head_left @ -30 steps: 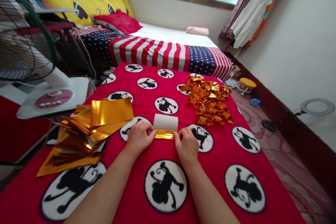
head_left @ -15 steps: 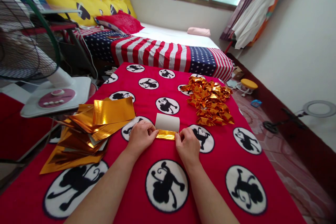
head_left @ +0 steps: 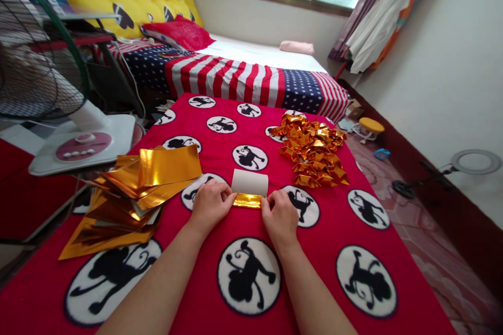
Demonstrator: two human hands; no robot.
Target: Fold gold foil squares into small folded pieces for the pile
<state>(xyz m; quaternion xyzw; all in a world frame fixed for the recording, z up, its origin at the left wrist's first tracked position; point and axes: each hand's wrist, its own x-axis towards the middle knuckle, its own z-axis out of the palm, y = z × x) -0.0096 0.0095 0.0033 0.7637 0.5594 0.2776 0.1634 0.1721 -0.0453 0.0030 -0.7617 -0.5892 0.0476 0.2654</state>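
A sheet of paper (head_left: 250,182) lies on the red cloth with its pale side up, and its near edge is folded over into a narrow gold strip. My left hand (head_left: 212,202) pinches the left end of that strip. At the strip's right end, my right hand (head_left: 280,215) grips it between thumb and fingers. To the left is a loose stack of gold foil sheets (head_left: 168,165). Many folded gold foil pieces (head_left: 314,149) are heaped at the back right of the cloth.
The red cloth (head_left: 251,230) has round monkey prints. A fan base (head_left: 84,144) stands at the left edge. Behind are a bed (head_left: 236,81) with a red pillow (head_left: 178,33) and a pink roll. On the floor at right are a yellow stool (head_left: 371,125) and a ring light (head_left: 475,161).
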